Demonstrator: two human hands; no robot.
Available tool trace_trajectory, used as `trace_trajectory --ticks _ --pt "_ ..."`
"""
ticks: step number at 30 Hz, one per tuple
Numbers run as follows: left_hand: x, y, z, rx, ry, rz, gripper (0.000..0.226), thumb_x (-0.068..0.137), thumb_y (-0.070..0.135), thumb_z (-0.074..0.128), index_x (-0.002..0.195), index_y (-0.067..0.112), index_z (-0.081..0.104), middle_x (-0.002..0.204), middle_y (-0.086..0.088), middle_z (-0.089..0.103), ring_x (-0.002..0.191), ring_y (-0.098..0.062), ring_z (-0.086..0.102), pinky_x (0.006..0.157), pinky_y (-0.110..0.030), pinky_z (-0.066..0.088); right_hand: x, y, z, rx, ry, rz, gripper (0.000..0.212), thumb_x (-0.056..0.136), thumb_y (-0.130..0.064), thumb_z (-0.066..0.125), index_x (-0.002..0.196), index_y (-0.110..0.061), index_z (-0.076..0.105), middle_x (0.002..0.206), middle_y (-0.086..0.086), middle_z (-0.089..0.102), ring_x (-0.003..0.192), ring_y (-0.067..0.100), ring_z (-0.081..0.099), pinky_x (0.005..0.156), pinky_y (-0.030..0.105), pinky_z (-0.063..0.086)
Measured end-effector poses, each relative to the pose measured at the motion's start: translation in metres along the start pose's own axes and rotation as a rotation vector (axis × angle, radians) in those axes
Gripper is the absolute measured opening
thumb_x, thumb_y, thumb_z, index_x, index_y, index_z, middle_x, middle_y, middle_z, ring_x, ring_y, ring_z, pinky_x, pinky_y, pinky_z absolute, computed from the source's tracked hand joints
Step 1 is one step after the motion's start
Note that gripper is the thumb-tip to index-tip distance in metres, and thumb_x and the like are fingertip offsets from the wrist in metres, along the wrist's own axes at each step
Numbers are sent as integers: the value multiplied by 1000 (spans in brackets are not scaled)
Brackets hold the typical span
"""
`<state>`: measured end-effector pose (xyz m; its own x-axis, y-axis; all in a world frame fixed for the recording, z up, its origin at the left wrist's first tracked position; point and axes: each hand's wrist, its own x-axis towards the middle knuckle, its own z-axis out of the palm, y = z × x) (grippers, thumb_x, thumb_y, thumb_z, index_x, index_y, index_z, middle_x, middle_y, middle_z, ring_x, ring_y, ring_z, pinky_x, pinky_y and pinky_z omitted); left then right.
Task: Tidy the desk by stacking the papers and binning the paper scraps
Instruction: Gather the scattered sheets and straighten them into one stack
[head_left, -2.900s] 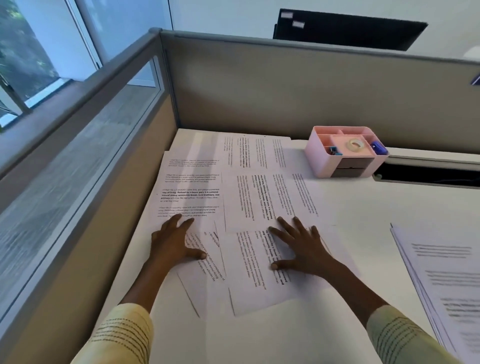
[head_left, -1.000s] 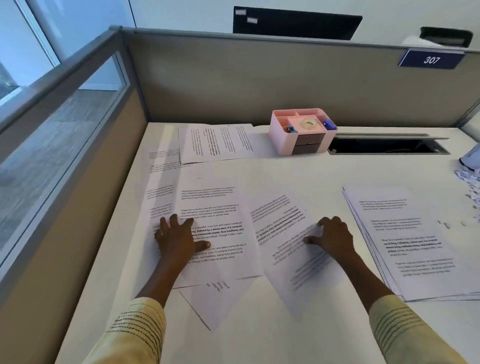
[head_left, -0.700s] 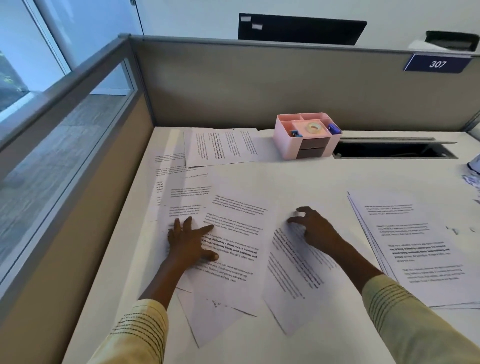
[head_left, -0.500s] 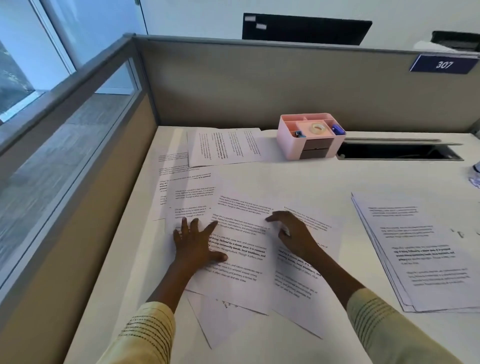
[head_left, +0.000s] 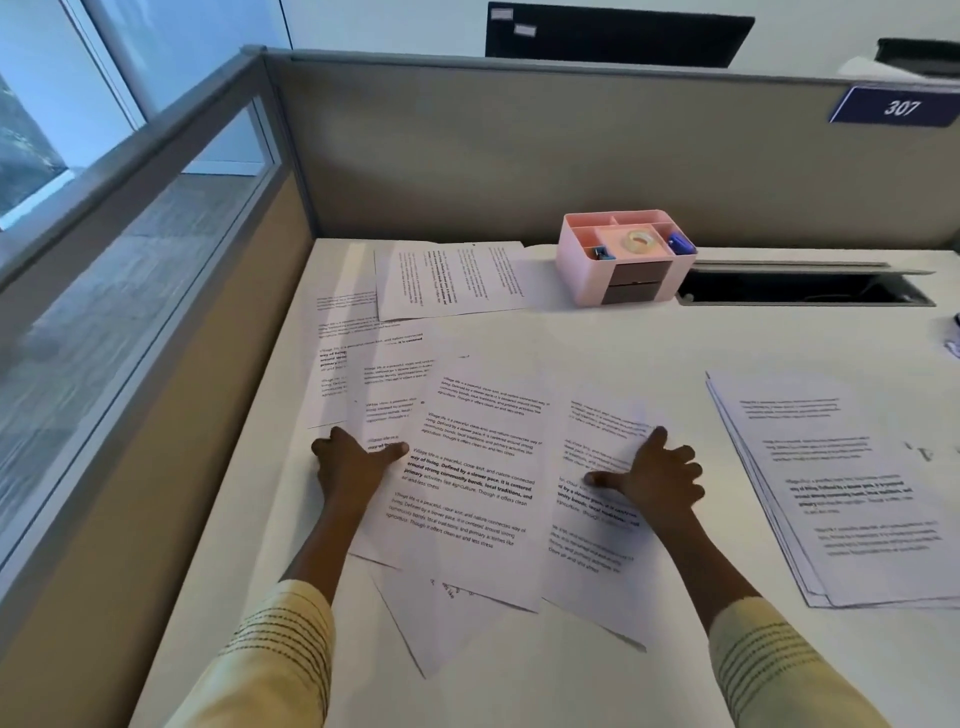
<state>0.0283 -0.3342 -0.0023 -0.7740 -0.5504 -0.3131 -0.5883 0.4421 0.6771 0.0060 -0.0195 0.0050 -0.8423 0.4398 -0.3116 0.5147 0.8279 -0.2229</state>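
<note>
Loose printed white paper sheets (head_left: 475, 470) lay overlapped on the white desk (head_left: 597, 343)
Your left hand (head_left: 353, 467) pressed their left edge, thumb out, fingers hidden; your right hand (head_left: 657, 475) lay spread flat on the rightmost sheet; a neater white paper stack (head_left: 852, 488) sat well right, a pink plastic organiser (head_left: 626, 257) behind

right grip (head_left: 655, 477) slid right, sheets (head_left: 483, 467) fanned
</note>
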Motion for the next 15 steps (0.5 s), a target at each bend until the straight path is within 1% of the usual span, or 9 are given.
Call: trace_trajectory --ticks 3,6,8,9,10,11,12,14,15 --pt "0 7 2 -17 -91 -4 85 72 38 80 135 -1 39 139 -20 46 127 -36 44 100 -42 40 5 -6 4 110 12 -101 111 55 -48 86 138 -10 23 125 22 42 116 40 44 93 47 39" --pt "-7 9 6 272 -138 67 87 68 51 79 134 9 41 135 -18 44 125 -34 41 98 -41 39 3 -15 8 365 -5 -230 103 64 -40 84 142 -6 27 128 21 49 119 37 48 97 43 41" --pt "-13 7 10 446 -114 121 90 64 59 78 134 17 39 133 -17 38 124 -33 37 99 -41 36 4 -23 8 600 -92 -194 100 65 -47 82 142 -6 34 126 15 55 119 31 51 100 40 42" --pt "-16 6 12 480 -96 147 91 63 62 77 134 19 39 133 -16 35 124 -33 35 100 -41 35 3 -27 4 751 -150 -129 96 61 -53 81 136 -8 43 121 12 58 113 27 55 97 38 44" --pt "-17 4 14 488 -80 175 92 62 64 76 135 21 39 133 -15 34 124 -33 34 101 -42 33 3 -30 0 942 -229 -56 89 54 -57 83 123 -9 54 112 10 61 103 25 59 90 36 48" --pt "-18 2 16 487 -71 206 92 62 66 75 135 22 40 135 -14 33 125 -33 33 102 -42 32 4 -32 -3 1116 -320 22 82 46 -59 85 107 -8 62 103 10 64 90 24 61 83 35 49" --pt "-20 1 18 485 -69 237 90 63 67 73 135 23 41 137 -13 32 127 -32 31 103 -41 31 4 -32 -5 1207 -375 78 82 39 -57 86 97 -3 66 97 12 68 81 24 62 77 35 50" --pt "-22 0 22 484 -70 298 85 67 67 69 136 25 43 142 -12 31 130 -30 29 104 -39 29 10 -31 -2 1182 -378 105 92 28 -59 88 91 4 67 86 14 70 71 22 58 68 33 48" --pt "-24 0 25 488 -71 324 83 69 67 68 136 25 43 144 -11 31 131 -29 28 104 -38 29 11 -30 1 1150 -375 99 93 24 -61 88 89 1 66 80 8 67 72 21 58 69 31 48"
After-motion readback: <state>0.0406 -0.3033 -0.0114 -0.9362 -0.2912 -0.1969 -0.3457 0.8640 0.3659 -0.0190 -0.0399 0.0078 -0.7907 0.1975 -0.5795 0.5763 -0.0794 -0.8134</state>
